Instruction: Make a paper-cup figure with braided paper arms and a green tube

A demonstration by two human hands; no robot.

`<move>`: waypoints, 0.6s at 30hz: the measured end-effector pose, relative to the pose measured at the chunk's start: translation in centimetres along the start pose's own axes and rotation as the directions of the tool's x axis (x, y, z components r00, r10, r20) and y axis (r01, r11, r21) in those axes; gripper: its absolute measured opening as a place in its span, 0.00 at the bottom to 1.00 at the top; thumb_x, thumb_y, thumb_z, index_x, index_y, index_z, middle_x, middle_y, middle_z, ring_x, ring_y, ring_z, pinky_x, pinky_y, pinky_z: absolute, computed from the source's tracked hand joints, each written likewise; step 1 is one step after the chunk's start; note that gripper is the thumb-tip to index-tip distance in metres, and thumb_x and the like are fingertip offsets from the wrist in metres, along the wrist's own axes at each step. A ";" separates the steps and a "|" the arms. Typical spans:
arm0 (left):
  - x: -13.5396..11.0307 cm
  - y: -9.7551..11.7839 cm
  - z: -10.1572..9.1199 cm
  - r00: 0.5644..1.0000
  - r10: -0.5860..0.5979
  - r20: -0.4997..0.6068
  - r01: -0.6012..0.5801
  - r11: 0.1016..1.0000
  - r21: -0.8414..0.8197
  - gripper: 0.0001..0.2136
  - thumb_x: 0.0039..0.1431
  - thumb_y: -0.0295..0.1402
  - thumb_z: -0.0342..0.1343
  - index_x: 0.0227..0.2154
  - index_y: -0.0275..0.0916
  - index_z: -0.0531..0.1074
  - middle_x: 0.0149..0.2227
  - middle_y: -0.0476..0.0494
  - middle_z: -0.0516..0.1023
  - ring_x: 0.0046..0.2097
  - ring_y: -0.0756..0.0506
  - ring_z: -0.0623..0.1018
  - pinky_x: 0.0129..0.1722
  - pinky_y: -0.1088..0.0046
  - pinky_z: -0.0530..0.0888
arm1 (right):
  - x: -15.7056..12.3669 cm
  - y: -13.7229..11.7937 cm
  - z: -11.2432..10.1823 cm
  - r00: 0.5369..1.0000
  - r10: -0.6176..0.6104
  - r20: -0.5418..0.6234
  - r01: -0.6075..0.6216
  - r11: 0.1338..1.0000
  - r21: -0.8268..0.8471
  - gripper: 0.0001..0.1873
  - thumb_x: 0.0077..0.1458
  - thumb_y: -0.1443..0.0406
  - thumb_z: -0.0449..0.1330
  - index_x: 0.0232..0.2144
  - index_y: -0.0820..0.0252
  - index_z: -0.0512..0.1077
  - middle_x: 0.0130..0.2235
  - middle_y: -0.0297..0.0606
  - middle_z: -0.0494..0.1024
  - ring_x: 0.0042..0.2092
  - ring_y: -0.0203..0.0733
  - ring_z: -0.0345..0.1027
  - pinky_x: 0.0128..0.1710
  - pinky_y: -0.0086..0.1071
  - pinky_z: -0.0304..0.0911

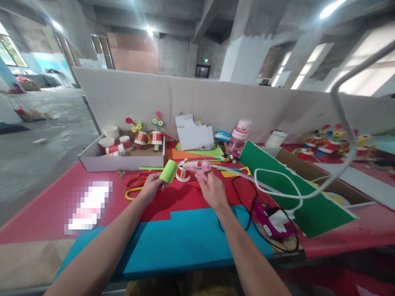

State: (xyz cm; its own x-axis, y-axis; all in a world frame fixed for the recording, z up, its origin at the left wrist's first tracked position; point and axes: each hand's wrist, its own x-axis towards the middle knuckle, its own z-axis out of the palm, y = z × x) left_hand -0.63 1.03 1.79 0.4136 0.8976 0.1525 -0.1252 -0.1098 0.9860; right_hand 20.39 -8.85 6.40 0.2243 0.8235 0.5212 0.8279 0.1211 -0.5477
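In my left hand is a light green paper tube, gripped at its lower left end. My right hand is wrapped round the handle of a pink hot glue gun, its nozzle pointing left. A clear glue stick runs out of the gun's back. Just beneath the nozzle stands a red and white paper cup, upside down on the red table surface. I cannot tell whether the nozzle touches the cup. Scissors with red and yellow handles lie left of my left hand.
A white box with paper cups and cup figures stands at the left back. Green board leans at the right, beside a purple power strip with cables. Blue sheet covers the front edge. A white partition rises behind.
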 end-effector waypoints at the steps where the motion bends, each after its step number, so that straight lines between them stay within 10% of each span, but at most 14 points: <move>1: 0.0 0.0 0.0 1.000 0.006 -0.002 -0.006 1.000 -0.006 0.10 0.47 0.34 0.55 0.15 0.37 0.67 0.13 0.50 0.64 0.18 0.53 0.61 0.21 0.77 0.56 | -0.1 0.0 0.0 1.000 0.007 -0.009 -0.007 1.000 -0.002 0.23 0.61 0.55 0.51 0.52 0.63 0.66 0.39 0.48 0.80 0.38 0.50 0.75 0.35 0.33 0.64; 18: 0.0 0.1 0.0 1.000 0.000 0.007 0.000 1.000 -0.027 0.12 0.49 0.34 0.56 0.15 0.36 0.67 0.13 0.50 0.65 0.18 0.54 0.62 0.20 0.78 0.56 | -0.7 0.0 0.3 0.999 0.006 0.038 -0.008 0.999 0.040 0.21 0.61 0.57 0.52 0.52 0.62 0.66 0.39 0.47 0.80 0.39 0.49 0.75 0.35 0.33 0.65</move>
State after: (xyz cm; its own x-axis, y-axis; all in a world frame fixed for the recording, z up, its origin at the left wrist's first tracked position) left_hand -0.66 0.98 1.85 0.4203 0.8944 0.1527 -0.1489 -0.0980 0.9840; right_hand 20.07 -9.27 5.88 0.2100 0.8446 0.4925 0.8051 0.1364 -0.5772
